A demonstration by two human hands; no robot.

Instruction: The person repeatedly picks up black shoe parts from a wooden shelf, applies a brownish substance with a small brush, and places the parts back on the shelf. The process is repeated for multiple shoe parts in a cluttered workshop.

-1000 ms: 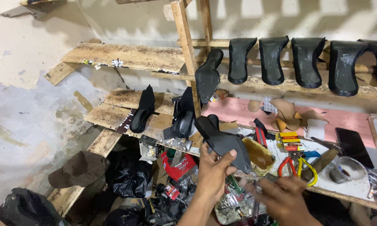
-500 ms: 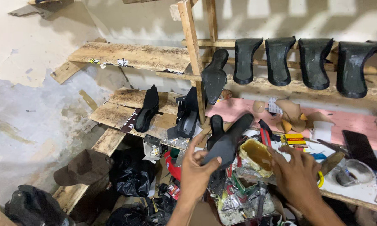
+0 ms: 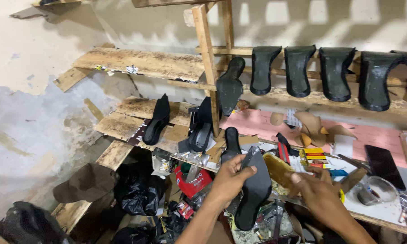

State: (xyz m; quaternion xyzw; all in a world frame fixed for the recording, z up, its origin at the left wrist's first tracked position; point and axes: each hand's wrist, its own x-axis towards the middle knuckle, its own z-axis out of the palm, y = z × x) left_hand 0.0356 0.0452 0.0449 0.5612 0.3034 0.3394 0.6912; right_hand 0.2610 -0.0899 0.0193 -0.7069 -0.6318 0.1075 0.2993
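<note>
Holding: the left hand [image 3: 228, 178] grips a black shoe sole [image 3: 254, 187] in the lower middle of the frame, thumb across its upper face and fingers curled behind its edge.
Sole position: it stands nearly upright, pointed tip up, broad end down over a cluttered tub [image 3: 262, 226] at the bottom edge.
Right hand: the right hand [image 3: 318, 194], lower right of centre, is loosely spread with its fingers bent, just beside the sole and above the worktop [image 3: 379, 212]; it holds nothing that can be made out.
Worktop items: a yellow sponge-like block [image 3: 278, 169] lies between the two hands, with red-handled pliers [image 3: 282, 151], a glass jar [image 3: 375, 190] and a dark phone [image 3: 384, 160] further right.
Upper right: a row of black soles [image 3: 298, 70] hangs along a wooden rail [image 3: 303, 92].
Centre left: a black heeled shoe [image 3: 157, 119] and another black shoe [image 3: 201, 126] rest on a rough wooden shelf [image 3: 122, 124].
Lower left: black plastic bags [image 3: 138, 194] and a brown hat [image 3: 84, 183] lie below the shelf.
</note>
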